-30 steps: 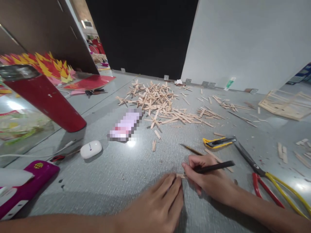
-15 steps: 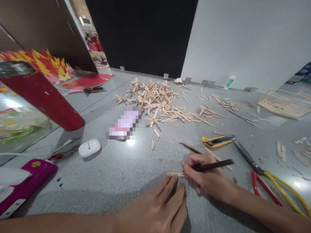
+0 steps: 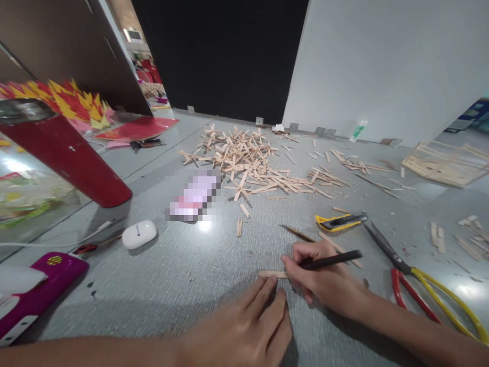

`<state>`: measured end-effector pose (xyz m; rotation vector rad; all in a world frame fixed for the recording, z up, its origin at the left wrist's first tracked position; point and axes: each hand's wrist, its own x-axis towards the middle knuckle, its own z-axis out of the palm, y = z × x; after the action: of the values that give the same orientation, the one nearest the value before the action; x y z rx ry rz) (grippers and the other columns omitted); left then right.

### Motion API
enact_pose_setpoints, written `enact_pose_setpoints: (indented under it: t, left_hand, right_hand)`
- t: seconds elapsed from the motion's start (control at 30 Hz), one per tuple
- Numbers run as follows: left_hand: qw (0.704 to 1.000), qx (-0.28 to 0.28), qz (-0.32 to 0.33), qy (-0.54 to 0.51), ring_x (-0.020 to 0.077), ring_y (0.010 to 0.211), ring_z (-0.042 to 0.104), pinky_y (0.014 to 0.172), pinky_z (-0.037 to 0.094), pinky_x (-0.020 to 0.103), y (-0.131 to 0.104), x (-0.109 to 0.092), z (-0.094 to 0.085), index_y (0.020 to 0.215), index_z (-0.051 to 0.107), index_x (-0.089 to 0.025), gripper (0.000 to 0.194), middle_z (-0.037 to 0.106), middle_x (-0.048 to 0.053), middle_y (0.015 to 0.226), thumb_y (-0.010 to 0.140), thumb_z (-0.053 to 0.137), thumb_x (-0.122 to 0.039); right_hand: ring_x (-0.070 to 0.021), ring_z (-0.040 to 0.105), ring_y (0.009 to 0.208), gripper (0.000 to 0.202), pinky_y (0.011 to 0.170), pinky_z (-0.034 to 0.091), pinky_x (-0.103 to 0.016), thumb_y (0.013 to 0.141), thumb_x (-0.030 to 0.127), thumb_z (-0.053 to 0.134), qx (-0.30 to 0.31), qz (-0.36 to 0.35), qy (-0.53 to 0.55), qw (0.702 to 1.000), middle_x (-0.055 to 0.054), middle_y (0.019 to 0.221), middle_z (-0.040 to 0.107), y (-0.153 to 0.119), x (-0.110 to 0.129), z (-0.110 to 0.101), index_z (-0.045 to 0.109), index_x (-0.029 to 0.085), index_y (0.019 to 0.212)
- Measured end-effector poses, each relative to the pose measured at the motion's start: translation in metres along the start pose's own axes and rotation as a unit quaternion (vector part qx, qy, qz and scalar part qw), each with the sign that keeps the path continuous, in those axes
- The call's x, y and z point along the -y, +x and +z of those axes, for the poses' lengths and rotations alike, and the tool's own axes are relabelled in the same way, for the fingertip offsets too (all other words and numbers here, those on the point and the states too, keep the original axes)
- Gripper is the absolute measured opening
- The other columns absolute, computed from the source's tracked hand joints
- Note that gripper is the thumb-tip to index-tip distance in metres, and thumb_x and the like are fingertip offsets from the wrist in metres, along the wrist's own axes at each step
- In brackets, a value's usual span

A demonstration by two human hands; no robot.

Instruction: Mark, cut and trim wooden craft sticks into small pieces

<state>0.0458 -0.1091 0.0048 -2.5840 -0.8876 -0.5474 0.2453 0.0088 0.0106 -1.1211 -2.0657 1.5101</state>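
Note:
A small flat wooden stick [image 3: 272,274] lies on the grey table, its right end hidden behind my right fingers. My left hand [image 3: 244,326] rests beside it with the fingers extended, and the fingertips press on the stick's near edge. A black pen [image 3: 336,260] is pinched in my right hand [image 3: 321,278]; its tip is concealed by the fingers over the stick. Just beyond my right hand are a thin pointed dark tool [image 3: 296,233] and another wooden stick [image 3: 336,247]. A yellow box cutter [image 3: 340,221] sits farther right.
Scissors with red and yellow handles [image 3: 405,267] lie at right. Beyond is a heap of wooden pieces [image 3: 244,158]. At left are a blurred-out phone [image 3: 196,196], a white case [image 3: 139,234], a red tumbler [image 3: 72,153] and a purple device [image 3: 49,285].
The whole view has shifted slightly, moving most things a little to the left. Both hands keep nearly the same pose at the stick, with the pen still in my right hand.

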Motion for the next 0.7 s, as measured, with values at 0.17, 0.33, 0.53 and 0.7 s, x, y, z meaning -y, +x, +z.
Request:
enact_pose_setpoints:
  t: [0.17,0.33,0.53,0.7]
  left_hand:
    - [1.0,0.003,-0.003,-0.003,0.0364,0.117,0.078,0.111,0.059,0.047,-0.0012,0.0004,0.0001,0.116,0.074,-0.001,0.022,0.08,0.022,0.121,0.1,0.06,-0.006]
    - [1.0,0.01,0.001,-0.01,0.0347,0.119,0.078,0.112,0.058,0.047,-0.0025,0.0005,-0.0016,0.118,0.074,-0.002,0.022,0.079,0.023,0.124,0.101,0.061,-0.008]
    - [1.0,-0.007,-0.001,-0.004,0.033,0.117,0.078,0.111,0.059,0.045,-0.0017,0.002,0.0001,0.115,0.075,-0.003,0.021,0.08,0.021,0.12,0.101,0.06,-0.007]
    - [1.0,-0.015,-0.012,0.003,0.0318,0.115,0.078,0.108,0.061,0.044,-0.0013,0.0004,0.0016,0.108,0.076,-0.006,0.017,0.081,0.019,0.116,0.102,0.06,-0.007]
  right_hand:
    - [-0.0075,0.05,0.033,0.049,0.034,0.034,-0.017,0.097,0.043,0.068,0.006,0.0,0.002,1.0,0.004,0.046,0.056,0.0023,-0.0005,0.0002,0.044,0.024,0.059]
    - [-0.007,0.05,0.034,0.049,0.035,0.035,-0.017,0.098,0.043,0.069,0.012,0.0,-0.005,1.0,0.004,0.049,0.056,0.002,-0.0029,-0.001,0.046,0.024,0.059]
    - [-0.0069,0.048,0.033,0.051,0.036,0.033,-0.017,0.099,0.042,0.068,0.011,-0.001,-0.01,1.0,0.005,0.044,0.052,0.0022,-0.0001,-0.0013,0.045,0.024,0.057]
    - [-0.0068,0.049,0.032,0.048,0.035,0.03,-0.017,0.099,0.041,0.066,0.015,0.01,0.005,1.0,0.005,0.045,0.055,0.0043,0.0037,-0.0014,0.048,0.023,0.058]
